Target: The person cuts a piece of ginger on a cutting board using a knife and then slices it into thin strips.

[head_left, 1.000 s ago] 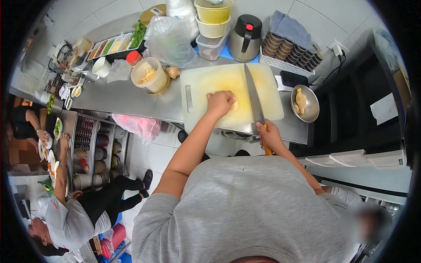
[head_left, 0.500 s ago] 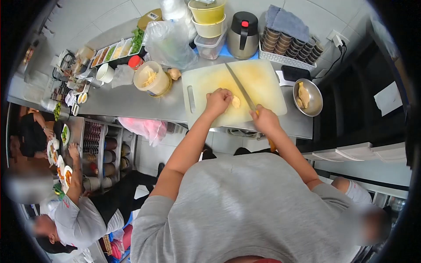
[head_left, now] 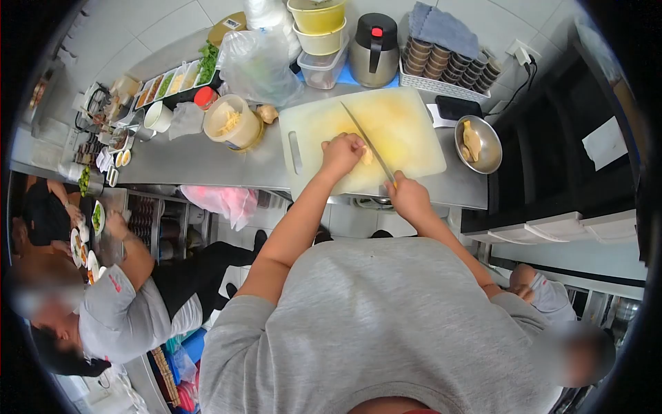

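A long knife is held by its handle in my right hand, near the front edge of the pale cutting board. Its blade points away from me and lies against the right side of a small, pale yellow piece of food. My left hand is on the left of that piece, its fingers curled against it. The undersides of the left fingertips are hidden.
Behind the board are a tub of pale strips, a plastic bag, a steel jug and stacked containers. A metal bowl sits at the right. Other people are at the left and lower right.
The knife blade has moved left, closer to my left fingers and against the food piece. The view has shifted slightly. The person at the left has changed posture.
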Available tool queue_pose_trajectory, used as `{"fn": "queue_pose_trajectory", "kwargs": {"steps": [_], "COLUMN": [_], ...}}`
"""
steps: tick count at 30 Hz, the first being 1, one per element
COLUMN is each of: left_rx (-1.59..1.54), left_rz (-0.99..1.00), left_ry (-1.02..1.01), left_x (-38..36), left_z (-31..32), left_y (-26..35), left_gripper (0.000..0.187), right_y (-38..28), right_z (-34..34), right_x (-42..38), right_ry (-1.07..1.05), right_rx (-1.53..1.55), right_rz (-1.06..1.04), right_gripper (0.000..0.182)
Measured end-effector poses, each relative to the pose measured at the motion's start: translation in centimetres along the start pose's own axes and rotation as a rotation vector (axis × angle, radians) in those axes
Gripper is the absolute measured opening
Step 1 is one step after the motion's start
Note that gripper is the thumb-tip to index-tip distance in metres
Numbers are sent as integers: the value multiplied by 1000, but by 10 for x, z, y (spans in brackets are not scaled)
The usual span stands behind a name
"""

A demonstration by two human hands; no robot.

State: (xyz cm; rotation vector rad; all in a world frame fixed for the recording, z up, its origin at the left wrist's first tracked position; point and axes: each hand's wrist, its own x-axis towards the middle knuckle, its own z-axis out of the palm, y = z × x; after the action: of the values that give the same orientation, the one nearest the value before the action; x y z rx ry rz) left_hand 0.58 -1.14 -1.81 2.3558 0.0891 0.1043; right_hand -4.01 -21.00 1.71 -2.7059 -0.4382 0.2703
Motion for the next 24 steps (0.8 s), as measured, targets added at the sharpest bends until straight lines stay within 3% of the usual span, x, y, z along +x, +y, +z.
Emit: {"fn": "queue_pose_trajectory", "kwargs": {"steps": [3, 9, 15, 22, 24], "left_rx": [-145, 97, 74, 166, 182], "left_rz": [-37, 60, 90, 189, 255], "left_ry": [17, 27, -11, 91, 134], "left_x": [4, 2, 7, 2, 0], "left_z": [8, -3, -1, 7, 6], "left_y": [-13, 4, 1, -3, -3], "left_gripper": [10, 8, 9, 7, 6], "right_y": [-2, -3, -6, 25, 21], "right_z": [-3, -8, -10, -9, -9], "right_x": [0, 2, 4, -20, -21], "right_ry": [-14, -53, -118, -212, -159], "right_rx": [-4, -6, 30, 250, 142], "right_rz": [1, -2, 70, 155, 98], "right_gripper": [32, 30, 31, 33, 32]}}
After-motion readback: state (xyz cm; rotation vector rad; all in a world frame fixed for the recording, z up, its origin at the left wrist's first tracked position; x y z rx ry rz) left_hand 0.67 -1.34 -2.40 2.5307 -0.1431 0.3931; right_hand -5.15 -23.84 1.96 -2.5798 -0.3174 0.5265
